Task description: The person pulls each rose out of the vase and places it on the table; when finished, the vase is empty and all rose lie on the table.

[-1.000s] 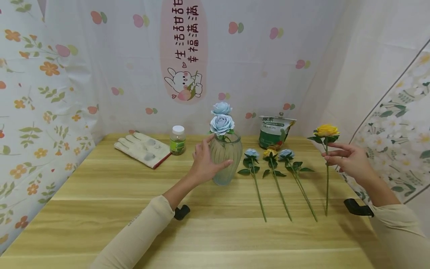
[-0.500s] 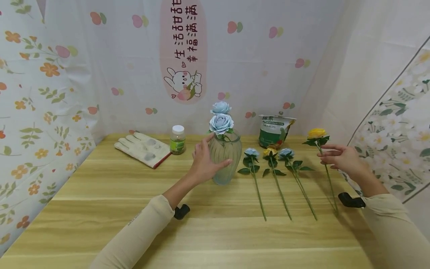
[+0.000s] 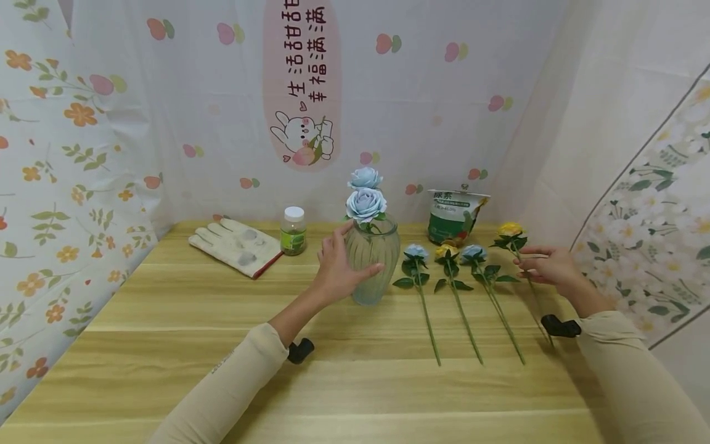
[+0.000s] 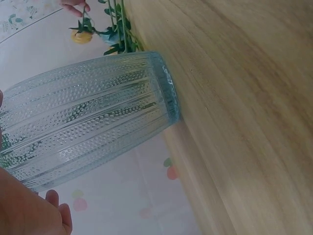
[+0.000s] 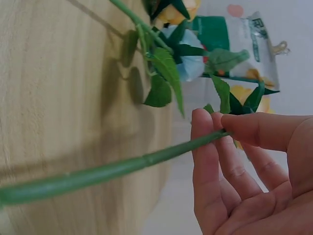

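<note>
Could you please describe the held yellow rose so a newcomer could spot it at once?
On the wooden table, right of the glass vase, three roses lie in a row. Past their right end is the yellow rose; unlike them, the right hand pinches its stem.

Beyond and above the left hand [image 3: 341, 268], the pink panel [image 3: 302, 80] of the backdrop [image 3: 432, 92] read 生活甜甜 (the last character reached the upper edge of the view) and, alongside, 幸福满满. Farther off, between that hand and the right hand [image 3: 549, 268], the green-and-white pouch [image 3: 453, 216] bore 尿素 over smaller, uncertain print. Past the left hand, on its left, the screw-top jar [image 3: 294, 231] carried a label [image 3: 292, 241] too small to read; so was the lettering [image 3: 223, 362] on the left sleeve [image 3: 233, 376].
</note>
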A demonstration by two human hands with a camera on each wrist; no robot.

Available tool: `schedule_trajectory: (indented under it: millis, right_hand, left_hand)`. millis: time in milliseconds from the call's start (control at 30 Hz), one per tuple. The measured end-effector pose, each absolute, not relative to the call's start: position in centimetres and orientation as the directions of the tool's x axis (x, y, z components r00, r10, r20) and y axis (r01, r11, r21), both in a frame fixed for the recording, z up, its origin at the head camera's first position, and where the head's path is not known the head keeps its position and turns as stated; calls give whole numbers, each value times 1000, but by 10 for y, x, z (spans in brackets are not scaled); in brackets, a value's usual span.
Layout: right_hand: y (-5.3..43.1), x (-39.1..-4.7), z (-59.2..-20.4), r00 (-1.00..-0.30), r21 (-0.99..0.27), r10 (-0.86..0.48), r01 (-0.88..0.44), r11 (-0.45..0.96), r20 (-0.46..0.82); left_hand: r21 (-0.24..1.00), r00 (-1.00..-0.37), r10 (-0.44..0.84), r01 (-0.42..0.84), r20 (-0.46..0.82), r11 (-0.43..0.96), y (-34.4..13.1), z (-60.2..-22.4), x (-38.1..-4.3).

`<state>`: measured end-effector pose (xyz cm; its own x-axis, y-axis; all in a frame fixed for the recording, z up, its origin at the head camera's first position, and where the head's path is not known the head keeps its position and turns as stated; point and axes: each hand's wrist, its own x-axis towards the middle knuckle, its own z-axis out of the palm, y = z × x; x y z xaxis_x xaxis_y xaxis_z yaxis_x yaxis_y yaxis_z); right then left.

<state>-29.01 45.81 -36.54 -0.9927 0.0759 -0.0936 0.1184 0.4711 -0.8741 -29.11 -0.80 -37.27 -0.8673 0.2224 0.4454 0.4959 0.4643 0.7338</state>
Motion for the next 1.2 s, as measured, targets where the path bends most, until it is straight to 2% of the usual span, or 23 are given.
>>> schedule_trajectory:
  millis: [367, 700, 967, 1200]
  right_hand:
    - [461, -300, -378, -985, -828, 123, 166, 536, -117]
    - [465, -302, -384, -976, -869, 76, 215, 446, -203]
    - [464, -302, -390, -976, -883, 68, 216, 417, -207]
    - [464, -303, -397, -978, -892, 42, 205, 402, -206]
  left_hand:
    - [735, -870, 226, 492, 439, 467, -5, -372, -292]
    - [698, -870, 211, 486, 446, 525, -3, -370, -291]
    - [679, -874, 193, 472, 447, 563, -5, -370, -294]
    - [615, -845, 187, 499, 500, 611, -10, -366, -296]
